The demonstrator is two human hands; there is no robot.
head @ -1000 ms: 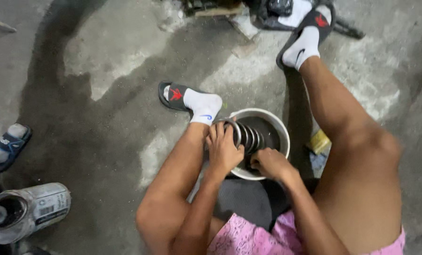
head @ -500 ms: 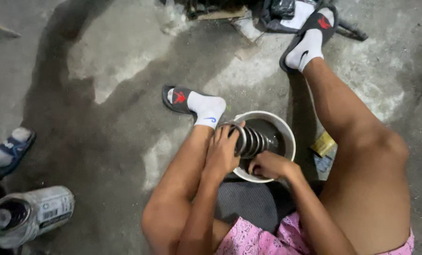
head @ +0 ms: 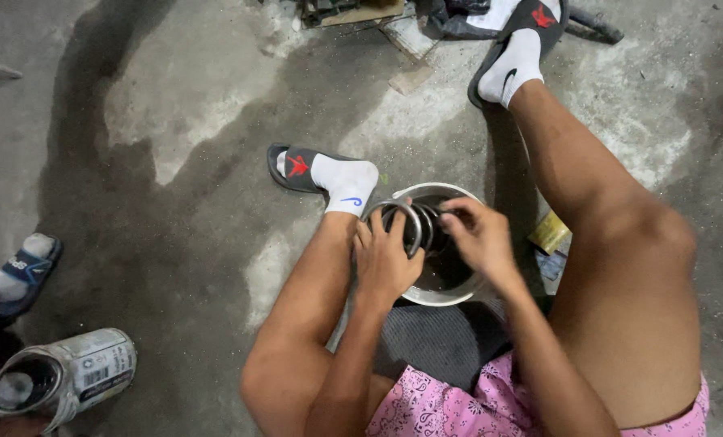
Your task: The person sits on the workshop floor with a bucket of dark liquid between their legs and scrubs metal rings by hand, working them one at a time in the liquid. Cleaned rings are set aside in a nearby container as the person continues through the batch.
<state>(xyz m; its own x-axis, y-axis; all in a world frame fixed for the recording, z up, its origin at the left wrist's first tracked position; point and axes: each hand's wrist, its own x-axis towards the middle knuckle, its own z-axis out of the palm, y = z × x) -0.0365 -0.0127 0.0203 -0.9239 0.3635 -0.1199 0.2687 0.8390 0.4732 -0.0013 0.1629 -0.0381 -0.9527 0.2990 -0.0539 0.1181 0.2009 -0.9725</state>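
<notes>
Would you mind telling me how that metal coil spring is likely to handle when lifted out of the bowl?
The coil spring has thick dark metal coils, so it is probably stiff and heavy for its size. It looks wet above the dark liquid in the metal bowl, so likely slippery. Both the left hand and right hand grip it.

White-labelled tin can (head: 58, 379), btm left

Coil spring (head: 414, 225), held over metal bowl (head: 458, 293).
Left hand (head: 387, 260) grips its near end; right hand (head: 481, 239) its far end.
</notes>
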